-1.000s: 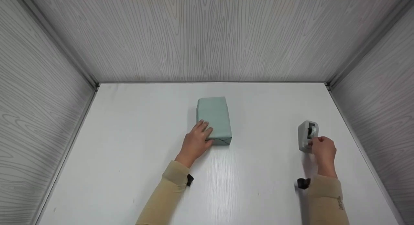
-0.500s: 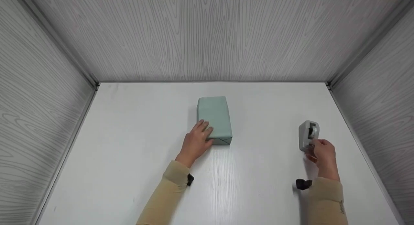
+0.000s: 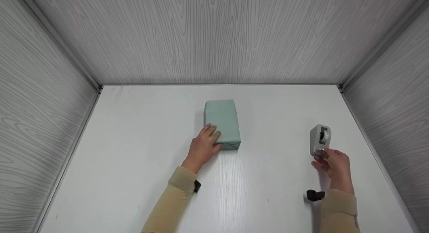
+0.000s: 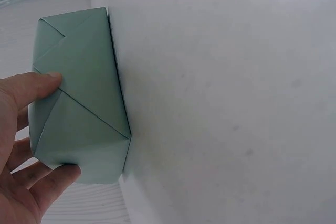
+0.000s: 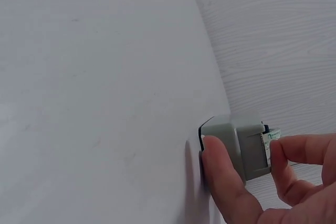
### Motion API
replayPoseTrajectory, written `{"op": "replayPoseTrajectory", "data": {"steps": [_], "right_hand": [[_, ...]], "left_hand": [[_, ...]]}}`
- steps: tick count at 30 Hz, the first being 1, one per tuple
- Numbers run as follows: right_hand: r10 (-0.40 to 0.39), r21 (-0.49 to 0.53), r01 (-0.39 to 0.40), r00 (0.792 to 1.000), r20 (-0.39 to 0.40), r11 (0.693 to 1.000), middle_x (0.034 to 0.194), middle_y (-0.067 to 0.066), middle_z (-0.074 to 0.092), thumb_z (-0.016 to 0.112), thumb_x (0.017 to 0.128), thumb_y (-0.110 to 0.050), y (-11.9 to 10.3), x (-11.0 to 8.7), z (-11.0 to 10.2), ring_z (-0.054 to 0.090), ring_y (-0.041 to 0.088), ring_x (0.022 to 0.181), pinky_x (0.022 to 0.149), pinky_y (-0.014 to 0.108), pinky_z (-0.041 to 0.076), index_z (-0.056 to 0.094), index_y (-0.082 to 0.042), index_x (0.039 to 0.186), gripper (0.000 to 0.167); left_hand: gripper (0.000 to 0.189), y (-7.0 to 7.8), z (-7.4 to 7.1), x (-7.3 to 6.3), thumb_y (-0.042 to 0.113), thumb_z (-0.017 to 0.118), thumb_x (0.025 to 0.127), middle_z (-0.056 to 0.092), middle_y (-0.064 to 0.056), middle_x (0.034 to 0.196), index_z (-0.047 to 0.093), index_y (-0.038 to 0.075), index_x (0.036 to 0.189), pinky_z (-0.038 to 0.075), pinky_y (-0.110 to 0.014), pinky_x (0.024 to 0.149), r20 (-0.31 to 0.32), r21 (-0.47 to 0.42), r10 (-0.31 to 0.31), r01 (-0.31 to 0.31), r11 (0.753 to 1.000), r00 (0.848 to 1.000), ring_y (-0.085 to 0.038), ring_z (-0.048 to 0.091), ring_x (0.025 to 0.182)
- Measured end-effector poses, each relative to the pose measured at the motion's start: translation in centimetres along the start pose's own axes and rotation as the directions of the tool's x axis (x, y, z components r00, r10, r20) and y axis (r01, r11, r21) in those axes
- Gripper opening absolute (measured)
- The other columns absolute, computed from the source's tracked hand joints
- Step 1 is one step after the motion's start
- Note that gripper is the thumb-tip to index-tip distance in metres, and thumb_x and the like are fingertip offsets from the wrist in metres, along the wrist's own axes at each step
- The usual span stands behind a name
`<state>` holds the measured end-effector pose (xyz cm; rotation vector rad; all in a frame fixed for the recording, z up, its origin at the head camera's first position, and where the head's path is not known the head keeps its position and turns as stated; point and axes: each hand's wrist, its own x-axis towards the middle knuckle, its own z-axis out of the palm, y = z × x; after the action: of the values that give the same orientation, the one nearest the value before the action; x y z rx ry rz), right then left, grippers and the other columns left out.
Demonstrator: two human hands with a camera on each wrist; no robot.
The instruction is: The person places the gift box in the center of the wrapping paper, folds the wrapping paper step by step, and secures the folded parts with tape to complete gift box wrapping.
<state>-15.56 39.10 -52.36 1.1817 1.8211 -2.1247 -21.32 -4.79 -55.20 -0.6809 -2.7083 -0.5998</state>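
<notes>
A box wrapped in pale green paper [image 3: 223, 117] lies near the middle of the white table. My left hand [image 3: 202, 147] holds it at its near left corner, fingers on top and side, thumb against the folded end. That end, with its crossing paper folds [image 4: 86, 98], fills the upper left of the left wrist view. To the right stands a grey tape dispenser [image 3: 315, 139] with a roll of clear tape [image 3: 324, 136]. My right hand [image 3: 336, 164] grips its front end: the thumb [image 5: 216, 158] lies low near the base, a fingertip touches the green-printed piece [image 5: 270, 142] at the top.
Grey wood-grained panels enclose the table [image 3: 140, 132] at the back [image 3: 214, 39], left [image 3: 37, 102] and right [image 3: 399, 102]. A black wrist camera [image 3: 315, 195] sticks out from the right sleeve, another [image 3: 197, 186] from the left.
My right hand has slid slightly down toward me along the dispenser's front, and its lower fingers have come into sight. The left hand and the box stay put.
</notes>
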Motion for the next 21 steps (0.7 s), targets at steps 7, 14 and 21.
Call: {"op": "replayPoseTrajectory", "data": {"steps": [7, 14, 21], "right_hand": [[0.033, 0.079, -0.036, 0.999, 0.035, 0.996, 0.130, 0.017, 0.043, 0.050, 0.101, -0.020, 0.3, -0.5, -0.6, 0.068, 0.020, 0.096, 0.091, 0.036, 0.051, 0.039, -0.002, 0.136, 0.040], [0.063, 0.086, -0.066, 0.997, 0.043, 0.994, 0.129, 0.016, 0.046, 0.054, 0.101, -0.021, 0.9, -0.8, -1.1, 0.069, 0.023, 0.098, 0.091, 0.032, 0.051, 0.015, -0.003, 0.156, 0.070], [0.048, 0.116, -0.060, 0.994, 0.099, 0.991, 0.126, 0.012, 0.050, 0.051, 0.100, -0.014, 1.6, -0.9, -1.2, 0.067, 0.022, 0.103, 0.094, 0.034, 0.049, 0.014, -0.004, 0.157, 0.068]], "left_hand": [[0.043, 0.1, -0.1, 0.0, 0.026, 0.078, 0.086, 0.056, -0.013, 0.136, 0.068, 0.007, 0.124, 0.052, -0.043, 0.090, 0.012, 0.006, -0.001, 0.001, 1.000, 1.000, -0.030, 0.044, 0.134], [0.043, 0.1, -0.2, 0.1, 0.028, 0.076, 0.087, 0.056, -0.013, 0.136, 0.068, 0.007, 0.124, 0.053, -0.042, 0.089, 0.014, 0.027, 0.005, -0.005, 1.000, 1.000, -0.031, 0.044, 0.134], [0.042, 0.1, -0.2, 0.0, 0.026, 0.076, 0.087, 0.056, -0.013, 0.136, 0.068, 0.006, 0.123, 0.052, -0.043, 0.089, 0.011, 0.019, 0.006, -0.006, 1.000, 1.000, -0.031, 0.044, 0.134]]}}
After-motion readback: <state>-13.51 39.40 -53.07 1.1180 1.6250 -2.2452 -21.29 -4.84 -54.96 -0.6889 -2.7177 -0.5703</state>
